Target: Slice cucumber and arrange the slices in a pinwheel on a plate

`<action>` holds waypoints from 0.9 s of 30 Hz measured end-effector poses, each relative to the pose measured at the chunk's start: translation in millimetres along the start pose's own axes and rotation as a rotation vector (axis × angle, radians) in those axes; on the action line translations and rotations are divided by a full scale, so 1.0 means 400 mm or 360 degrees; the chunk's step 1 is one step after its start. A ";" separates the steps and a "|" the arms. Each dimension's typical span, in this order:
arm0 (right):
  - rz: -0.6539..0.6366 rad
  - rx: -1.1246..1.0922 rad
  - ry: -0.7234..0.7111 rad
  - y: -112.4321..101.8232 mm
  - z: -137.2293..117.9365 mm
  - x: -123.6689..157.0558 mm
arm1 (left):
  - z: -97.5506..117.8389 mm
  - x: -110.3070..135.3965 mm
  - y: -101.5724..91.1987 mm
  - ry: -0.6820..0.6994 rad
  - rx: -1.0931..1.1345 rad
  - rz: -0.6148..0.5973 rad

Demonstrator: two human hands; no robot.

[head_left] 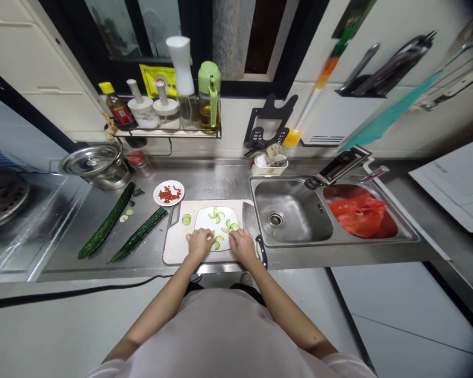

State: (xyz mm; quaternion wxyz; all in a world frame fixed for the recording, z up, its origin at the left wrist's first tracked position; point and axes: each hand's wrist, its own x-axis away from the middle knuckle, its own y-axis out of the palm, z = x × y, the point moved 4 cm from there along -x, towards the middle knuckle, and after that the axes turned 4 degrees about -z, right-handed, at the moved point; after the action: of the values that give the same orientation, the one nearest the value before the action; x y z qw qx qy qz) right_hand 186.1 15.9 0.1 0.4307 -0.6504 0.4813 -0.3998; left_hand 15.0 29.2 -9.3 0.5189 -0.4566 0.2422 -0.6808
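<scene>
Nearest, a pale soft-cloth shirt (228, 336), cut off by the lower edge, and two bare forearms (167, 294) angled forward. Left hand (200, 244) curled over the near left side of a smooth white plate (203, 218), squarish with rounded corners, thumb and fingertips drawn together; right hand (243, 245) at its right edge, fingers bent. Perhaps a slice pinched on the left; too small to tell for either hand, grip or mere touch. On the plate, thin green-rimmed cucumber slices (216, 215) fanned into curved clusters, the nearest partly covered by the left hand. Beneath, a pale flat cutting board (175, 247), with a small stack of slices (186, 219) left of the plate and a black-handled knife (262, 252) at its right end, partly hidden by the right hand. To the left, two long, bumpy dark cucumbers (109, 223) on brushed steel counter (208, 181). Beyond the board, a round white dish (156, 194) of small wrinkled red bits (169, 195). At right, a steel sink (268, 197) with a crumpled red bag (362, 214), contents hidden. Farther back, a shiny lidded pot (120, 176) and a wire rack (169, 132) of bottles (210, 89), partly in front of a dark-framed window (197, 42).
</scene>
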 end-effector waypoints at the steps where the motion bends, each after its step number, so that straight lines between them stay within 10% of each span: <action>1: 0.0003 -0.0001 -0.0005 0.000 -0.001 0.003 | 0.000 0.000 0.001 0.0000 -0.0003 0.0003; 27: -0.0008 0.0005 -0.0286 0.054 -0.079 0.023 | 0.012 0.008 -0.006 0.0010 0.0026 0.0044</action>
State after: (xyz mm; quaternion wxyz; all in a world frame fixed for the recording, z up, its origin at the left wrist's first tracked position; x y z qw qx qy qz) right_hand 152.6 -2.0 -9.7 0.4721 -0.6842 0.4384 -0.3417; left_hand 18.0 27.7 -3.9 0.5313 -0.4467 0.2447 -0.6770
